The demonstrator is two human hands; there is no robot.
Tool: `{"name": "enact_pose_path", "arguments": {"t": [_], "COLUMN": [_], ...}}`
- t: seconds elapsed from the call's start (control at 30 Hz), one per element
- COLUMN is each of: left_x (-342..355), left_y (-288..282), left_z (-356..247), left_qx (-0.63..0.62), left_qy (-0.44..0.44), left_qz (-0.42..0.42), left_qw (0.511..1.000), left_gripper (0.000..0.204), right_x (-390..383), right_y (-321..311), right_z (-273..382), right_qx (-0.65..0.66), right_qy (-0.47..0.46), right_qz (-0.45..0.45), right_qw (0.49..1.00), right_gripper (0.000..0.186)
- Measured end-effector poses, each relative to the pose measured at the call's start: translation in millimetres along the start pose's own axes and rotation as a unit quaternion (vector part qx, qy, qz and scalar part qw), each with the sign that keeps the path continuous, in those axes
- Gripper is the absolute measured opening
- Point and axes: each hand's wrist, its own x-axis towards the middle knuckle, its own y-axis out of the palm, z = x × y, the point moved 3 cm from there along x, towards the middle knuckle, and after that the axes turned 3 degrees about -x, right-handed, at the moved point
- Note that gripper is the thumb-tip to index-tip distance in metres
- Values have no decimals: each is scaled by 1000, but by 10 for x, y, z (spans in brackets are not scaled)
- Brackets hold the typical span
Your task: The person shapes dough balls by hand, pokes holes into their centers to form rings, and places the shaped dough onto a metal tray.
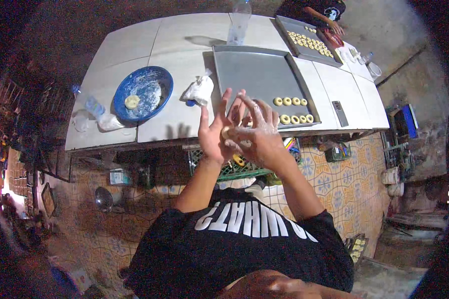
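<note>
My left hand (213, 134) is held palm up in front of the table, fingers stretched out and spread. Over its palm, my right hand (263, 135) is curled, its fingers dusted with white flour. A small piece of pale dough (226, 132) sits between the left palm and the right fingertips, partly hidden by them. Just beyond the hands lies a grey metal tray (252, 70). Two short rows of dough rings (295, 119) fill its near right corner. To the left stands a blue bowl (143, 112) with white flour and a lump of dough (131, 102) inside.
A white bag (199, 90) lies between bowl and tray. A clear bottle (240, 22) stands behind the tray, and a phone (340, 113) lies right of it. Another person's hand (336, 27) is beside a second tray (304, 25) of rings. Below the table is a green crate (227, 174).
</note>
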Motion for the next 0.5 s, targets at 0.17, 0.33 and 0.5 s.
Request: {"name": "enact_pose_path", "arguments": {"t": [0.17, 0.33, 0.5], "left_x": [-21, -41, 10], "left_y": [-182, -108, -274], "left_z": [-53, -2, -40], "left_qx": [-17, -15, -11], "left_qy": [-31, -43, -52], "left_qz": [-56, -85, -38], "left_qw": [998, 995, 998], "left_gripper": [85, 87, 93], "right_x": [0, -10, 36], "right_y": [-29, -51, -146], "right_z": [34, 48, 1], "right_qx": [-11, -7, -46], "right_qy": [-16, -28, -4], "right_qz": [18, 12, 11], "right_qw": [1000, 1000, 999], "right_gripper": [36, 42, 51]}}
